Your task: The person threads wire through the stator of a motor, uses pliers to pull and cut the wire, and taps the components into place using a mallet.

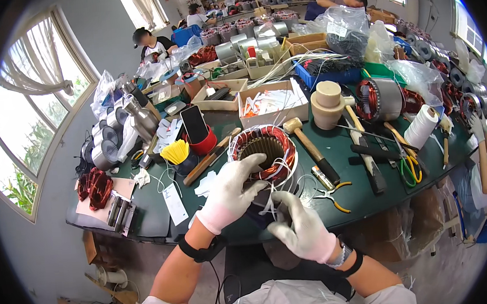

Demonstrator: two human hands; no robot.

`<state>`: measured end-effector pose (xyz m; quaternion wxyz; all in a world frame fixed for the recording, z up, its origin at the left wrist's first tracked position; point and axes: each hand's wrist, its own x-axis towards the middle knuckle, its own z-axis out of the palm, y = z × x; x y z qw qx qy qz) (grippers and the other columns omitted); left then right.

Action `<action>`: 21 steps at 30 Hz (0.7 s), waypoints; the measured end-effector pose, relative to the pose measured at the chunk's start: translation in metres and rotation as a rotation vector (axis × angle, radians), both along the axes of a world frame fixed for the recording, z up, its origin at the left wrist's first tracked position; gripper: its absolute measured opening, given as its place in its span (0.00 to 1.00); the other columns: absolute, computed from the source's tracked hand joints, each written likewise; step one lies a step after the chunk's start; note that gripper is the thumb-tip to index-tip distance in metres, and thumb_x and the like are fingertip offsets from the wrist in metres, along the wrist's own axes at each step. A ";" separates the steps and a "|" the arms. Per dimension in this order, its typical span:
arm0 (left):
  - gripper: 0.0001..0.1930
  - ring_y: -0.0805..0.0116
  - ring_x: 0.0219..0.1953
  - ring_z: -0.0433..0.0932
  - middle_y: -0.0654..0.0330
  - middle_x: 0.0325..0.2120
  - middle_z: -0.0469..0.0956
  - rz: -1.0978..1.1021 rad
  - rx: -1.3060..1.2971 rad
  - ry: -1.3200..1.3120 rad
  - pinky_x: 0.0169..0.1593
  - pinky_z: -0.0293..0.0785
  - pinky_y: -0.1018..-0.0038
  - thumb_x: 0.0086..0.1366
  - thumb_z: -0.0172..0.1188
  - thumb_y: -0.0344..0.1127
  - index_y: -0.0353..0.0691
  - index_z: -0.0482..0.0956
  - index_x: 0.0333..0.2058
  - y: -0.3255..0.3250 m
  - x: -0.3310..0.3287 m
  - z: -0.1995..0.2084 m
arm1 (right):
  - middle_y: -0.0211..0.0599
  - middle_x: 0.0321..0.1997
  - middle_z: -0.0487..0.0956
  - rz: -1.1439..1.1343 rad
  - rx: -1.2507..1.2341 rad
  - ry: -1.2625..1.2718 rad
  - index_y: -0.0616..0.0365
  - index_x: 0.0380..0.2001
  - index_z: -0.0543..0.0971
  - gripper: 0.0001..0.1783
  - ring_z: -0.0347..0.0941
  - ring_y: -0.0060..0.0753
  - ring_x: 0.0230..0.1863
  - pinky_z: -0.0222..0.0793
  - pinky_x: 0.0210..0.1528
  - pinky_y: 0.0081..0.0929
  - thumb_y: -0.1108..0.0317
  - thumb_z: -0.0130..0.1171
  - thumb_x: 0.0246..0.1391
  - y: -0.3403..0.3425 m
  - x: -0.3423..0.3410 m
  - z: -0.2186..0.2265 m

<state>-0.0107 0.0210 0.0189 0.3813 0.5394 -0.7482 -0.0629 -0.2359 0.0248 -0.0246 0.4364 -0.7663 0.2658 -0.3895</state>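
A motor stator [266,150] with red-brown copper windings stands upright at the near edge of the green table, its slotted bore facing up. My left hand [232,191], in a white glove, is closed on its near left rim, with fingers reaching over the winding. White lacing cord [268,207] dangles in loose strands at the stator's near side. My right hand [303,231], also gloved, is just right of those strands with curled fingers around the cord; the exact grip is partly hidden. More thin white leads loop over the winding's right side.
Right of the stator lie a mallet [313,150], yellow-handled pliers [334,196], green-and-yellow scissors [409,167] and a white thread spool [422,127]. Left are a wooden stick [213,156], a red cup [204,142] and yellow strips [175,152]. A carton [274,103] stands behind. Other people work farther back.
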 end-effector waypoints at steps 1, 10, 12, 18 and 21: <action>0.32 0.62 0.47 0.85 0.56 0.46 0.84 -0.014 -0.004 -0.002 0.51 0.81 0.68 0.58 0.75 0.25 0.41 0.77 0.62 0.000 0.000 0.000 | 0.36 0.36 0.78 0.058 0.079 -0.084 0.61 0.67 0.69 0.39 0.76 0.28 0.32 0.74 0.38 0.29 0.68 0.75 0.54 0.005 -0.005 0.004; 0.21 0.54 0.43 0.84 0.54 0.41 0.85 -0.075 -0.185 -0.101 0.47 0.80 0.63 0.55 0.75 0.23 0.38 0.84 0.49 -0.005 -0.001 0.000 | 0.49 0.52 0.83 -0.109 -0.531 -0.032 0.56 0.41 0.90 0.15 0.77 0.56 0.52 0.69 0.59 0.52 0.68 0.71 0.48 -0.007 -0.085 0.091; 0.20 0.53 0.41 0.83 0.54 0.39 0.85 -0.111 -0.205 -0.057 0.46 0.78 0.62 0.53 0.74 0.22 0.38 0.84 0.47 -0.007 -0.001 -0.002 | 0.56 0.39 0.85 0.084 -0.126 -0.536 0.63 0.34 0.86 0.14 0.83 0.51 0.46 0.69 0.64 0.58 0.61 0.67 0.64 0.011 -0.124 0.067; 0.20 0.52 0.39 0.82 0.55 0.38 0.83 -0.151 -0.226 0.005 0.46 0.76 0.60 0.54 0.73 0.22 0.37 0.83 0.47 -0.010 -0.001 -0.002 | 0.50 0.36 0.86 -0.584 -0.099 0.636 0.58 0.58 0.83 0.22 0.84 0.42 0.33 0.78 0.38 0.41 0.56 0.55 0.73 0.096 -0.328 -0.171; 0.19 0.51 0.36 0.81 0.56 0.34 0.82 -0.156 -0.197 0.076 0.43 0.75 0.59 0.53 0.74 0.23 0.38 0.84 0.45 -0.011 0.000 -0.001 | 0.53 0.37 0.87 -0.665 0.048 1.410 0.52 0.53 0.85 0.18 0.84 0.60 0.35 0.78 0.40 0.55 0.56 0.54 0.71 0.158 -0.414 -0.245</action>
